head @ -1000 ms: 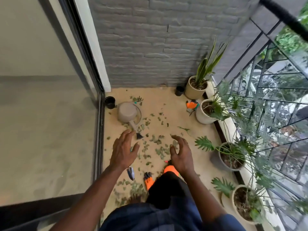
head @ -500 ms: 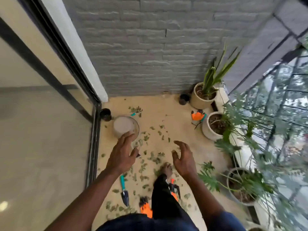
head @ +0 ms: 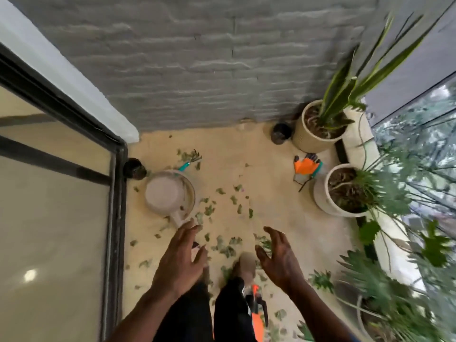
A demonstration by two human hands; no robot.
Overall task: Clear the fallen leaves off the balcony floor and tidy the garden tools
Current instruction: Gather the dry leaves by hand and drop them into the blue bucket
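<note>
**Observer:** Head view, looking steeply down. Left hand (head: 181,261) and right hand (head: 280,259) both hang over the near middle of the balcony floor (head: 271,218), fingers spread wide, nothing in either. Fallen leaves (head: 223,245) lie scattered from mid-floor toward the person's feet, thickest just beyond the fingertips.

**Recorder:** How will the leaves handle?

**Observer:** Judged light, thin and limp; some look curled. They should crush without harm but slip off a flat palm. Best cupped between both hands and scooped in a heap, not pinched singly.

**Recorder:** Tools?

**Observer:** Watering can (head: 170,193), pale plastic, at left mid-floor, its spout pointing near toward the left hand. Contents not visible, so weight cannot be told. No handle can be made out; better to lift it by the body than by the thin spout. Teal-handled hand rake (head: 190,161) lies just beyond it, tines among leaves: stiff, light, take by the handle. Orange gloves (head: 304,165) lie far right, close to the near white planter (head: 345,193), with what may be other tools under them; blurred. Soft, any grip serves.

**Recorder:** Anything near the feet?

**Observer:** Orange-and-black shears (head: 256,302) at the near edge, partly hidden by a leg. Probably rigid and heavier, with sharp blades; hold by the handles.
</note>
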